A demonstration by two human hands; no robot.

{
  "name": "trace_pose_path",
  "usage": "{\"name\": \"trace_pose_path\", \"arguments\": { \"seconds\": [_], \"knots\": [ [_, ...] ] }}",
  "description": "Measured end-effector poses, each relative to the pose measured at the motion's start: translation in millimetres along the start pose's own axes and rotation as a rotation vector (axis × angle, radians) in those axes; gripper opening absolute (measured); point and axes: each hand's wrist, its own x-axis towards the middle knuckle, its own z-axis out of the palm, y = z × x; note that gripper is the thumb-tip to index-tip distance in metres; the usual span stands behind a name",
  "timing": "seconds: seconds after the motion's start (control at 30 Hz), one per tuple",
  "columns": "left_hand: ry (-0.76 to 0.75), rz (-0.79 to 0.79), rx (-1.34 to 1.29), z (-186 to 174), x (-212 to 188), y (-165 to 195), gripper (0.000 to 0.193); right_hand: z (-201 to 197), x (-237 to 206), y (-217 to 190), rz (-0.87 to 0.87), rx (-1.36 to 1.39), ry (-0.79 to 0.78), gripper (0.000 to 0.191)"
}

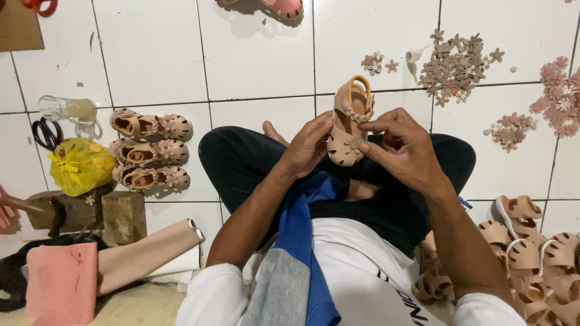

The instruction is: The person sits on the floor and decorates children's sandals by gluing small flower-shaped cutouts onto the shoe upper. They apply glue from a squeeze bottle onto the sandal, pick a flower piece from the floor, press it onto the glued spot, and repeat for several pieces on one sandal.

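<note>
I sit cross-legged on a white tiled floor. My left hand [309, 147] grips the side of a small beige child's sandal [349, 118] held above my knees, toe toward me. My right hand [402, 147] pinches a little flower ornament on the sandal's toe with thumb and forefinger. The sandal's heel strap loops up at the far end.
Three finished beige sandals [151, 152] lie in a column at left. A heap of sandals [531, 259] sits by my right knee. Loose flower ornaments [456, 63] are scattered ahead right. Scissors [45, 133], a yellow bag [80, 164], wooden blocks [124, 214], rolled material [145, 253].
</note>
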Motion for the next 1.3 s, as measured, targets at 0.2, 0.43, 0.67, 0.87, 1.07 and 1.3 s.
{"name": "trace_pose_path", "arguments": {
  "seconds": [0.2, 0.43, 0.67, 0.87, 1.07, 1.3],
  "knots": [
    [-0.028, -0.008, 0.028, 1, 7, -3, 0.046, 1, 10, 18, 0.346, 0.047, -0.184, 0.026],
    [-0.041, -0.080, 0.065, -1, 5, -3, 0.049, 9, 4, 40, 0.230, 0.109, -0.240, 0.017],
    [-0.067, -0.105, -0.125, 9, 7, -14, 0.056, 8, 2, 38, 0.209, 0.186, -0.244, 0.020],
    [-0.037, -0.129, -0.065, 9, 9, -14, 0.063, -3, 2, 21, 0.254, 0.184, -0.325, 0.030],
    [-0.049, -0.127, -0.054, 15, 7, -10, 0.061, -3, -2, 14, 0.333, 0.224, -0.312, 0.026],
    [-0.062, -0.147, -0.083, 21, 3, -9, 0.059, 0, -10, 24, 0.389, 0.307, -0.286, 0.022]
  ]
}}
